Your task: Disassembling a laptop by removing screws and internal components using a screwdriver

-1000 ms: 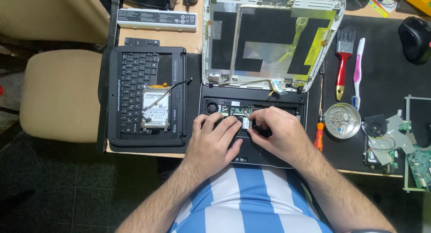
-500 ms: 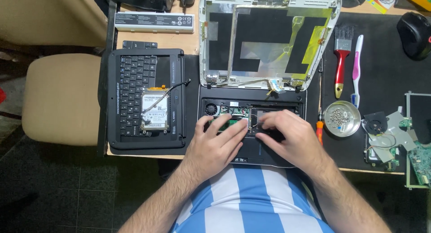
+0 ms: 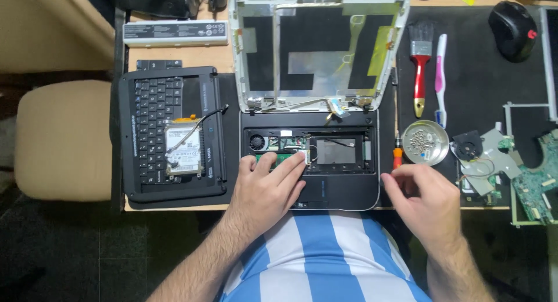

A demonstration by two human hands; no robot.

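We see a big desk [image 3: 174, 58] with a black mat [image 3: 476, 93] on its right part, and a tan chair seat [image 3: 64, 139] sits at nine o'clock. In the middle lies an open laptop base [image 3: 343, 186] with its insides showing, and its bare white lid [image 3: 317, 46] lies flat at twelve o'clock from it. At nine o'clock from the base rests a black keyboard frame [image 3: 168, 133], and a silver hard drive [image 3: 183, 149] lies on top of it. A long grey battery [image 3: 175, 32] lies at twelve o'clock from the keyboard frame. Our left hand [image 3: 266, 188] lies flat on the base, its fingers spread out and straight, and the fingertips [image 3: 299, 158] touch a small green card inside; it grips nothing. Our right hand [image 3: 427, 200] is at three o'clock from the base, just off its edge, with its fingers loosely curled and holding nothing. Just at eleven o'clock from that hand stands an orange screwdriver [image 3: 397, 156]. A round metal dish [image 3: 426, 142] full of tiny screws sits at twelve o'clock from the right hand. Farther up lie a red brush [image 3: 419, 75] and a pink toothbrush [image 3: 440, 75], side by side. A black mouse [image 3: 511, 22] sits at two o'clock, and a small black fan [image 3: 468, 146] and a green circuit board [image 3: 535, 186] lie at three o'clock.
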